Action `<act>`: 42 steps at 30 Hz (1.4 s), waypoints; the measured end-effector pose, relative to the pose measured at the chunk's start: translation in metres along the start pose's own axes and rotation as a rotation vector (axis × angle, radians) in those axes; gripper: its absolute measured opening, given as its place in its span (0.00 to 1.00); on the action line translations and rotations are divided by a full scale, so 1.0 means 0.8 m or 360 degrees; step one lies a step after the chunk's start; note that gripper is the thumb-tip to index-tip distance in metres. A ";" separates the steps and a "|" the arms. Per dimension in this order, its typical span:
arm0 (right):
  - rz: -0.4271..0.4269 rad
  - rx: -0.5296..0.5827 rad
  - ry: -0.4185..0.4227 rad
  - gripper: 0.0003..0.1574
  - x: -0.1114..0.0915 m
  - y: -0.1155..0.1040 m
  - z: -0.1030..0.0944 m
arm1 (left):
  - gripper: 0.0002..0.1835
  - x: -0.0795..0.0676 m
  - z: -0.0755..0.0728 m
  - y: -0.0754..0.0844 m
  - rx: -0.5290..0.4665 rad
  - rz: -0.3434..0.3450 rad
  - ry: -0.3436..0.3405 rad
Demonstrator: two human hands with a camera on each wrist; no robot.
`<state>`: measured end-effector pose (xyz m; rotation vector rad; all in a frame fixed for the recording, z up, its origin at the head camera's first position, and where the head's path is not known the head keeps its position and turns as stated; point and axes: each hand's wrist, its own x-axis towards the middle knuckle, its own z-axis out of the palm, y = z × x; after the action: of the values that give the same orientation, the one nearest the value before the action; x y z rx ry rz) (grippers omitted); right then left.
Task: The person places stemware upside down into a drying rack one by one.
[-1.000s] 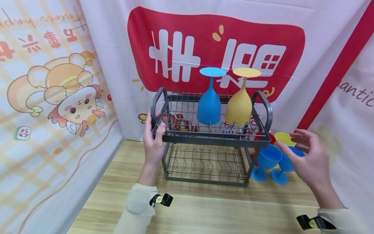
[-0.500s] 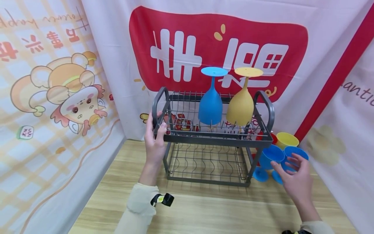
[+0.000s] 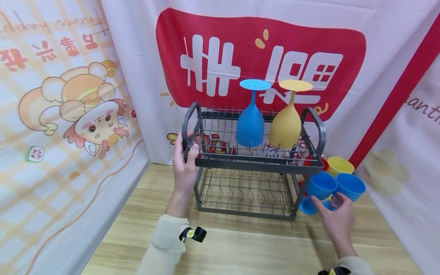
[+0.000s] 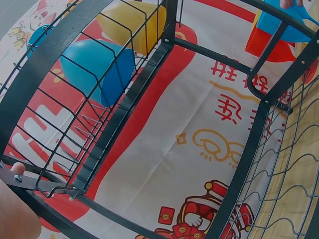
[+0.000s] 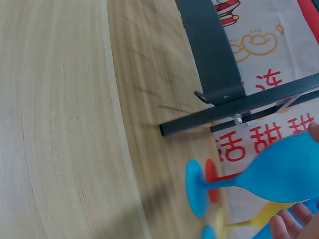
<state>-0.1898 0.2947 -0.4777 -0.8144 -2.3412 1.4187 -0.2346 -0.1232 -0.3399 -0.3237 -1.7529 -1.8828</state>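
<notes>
A dark grey two-tier dish rack stands on the wooden table. My left hand grips its upper left end below the handle, thumb in front. A blue goblet and a yellow goblet stand upside down on the upper tier. Right of the rack, my right hand is at the front of two upright blue goblets. In the right wrist view, the nearer blue goblet lies between the thumb and the spread fingers. Whether they touch it cannot be seen.
Behind the blue goblets stand a yellow goblet and red ones, partly hidden by the rack. The lower tier is a wavy wire grid. Printed cloth hangs behind and at both sides.
My right hand has moved left and down, from beside the goblets to the front of the blue ones. My left hand keeps its grip on the rack. The view has shifted slightly.
</notes>
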 end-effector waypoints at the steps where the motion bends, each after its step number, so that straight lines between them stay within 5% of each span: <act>1: 0.0023 0.0000 -0.0005 0.68 0.001 0.001 0.003 | 0.31 0.000 0.000 0.000 0.0002 -0.0003 -0.0001; 22: 0.0201 0.0226 0.0054 0.71 0.026 0.015 0.045 | 0.32 -0.002 0.002 -0.003 0.0004 -0.0017 -0.0018; 42: 0.0069 0.0320 0.0092 0.65 0.026 0.017 0.061 | 0.32 0.000 -0.001 0.000 0.0001 -0.0001 -0.0014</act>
<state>-0.2267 0.2772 -0.5136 -0.8409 -2.1085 1.5953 -0.2343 -0.1237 -0.3400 -0.3312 -1.7596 -1.8838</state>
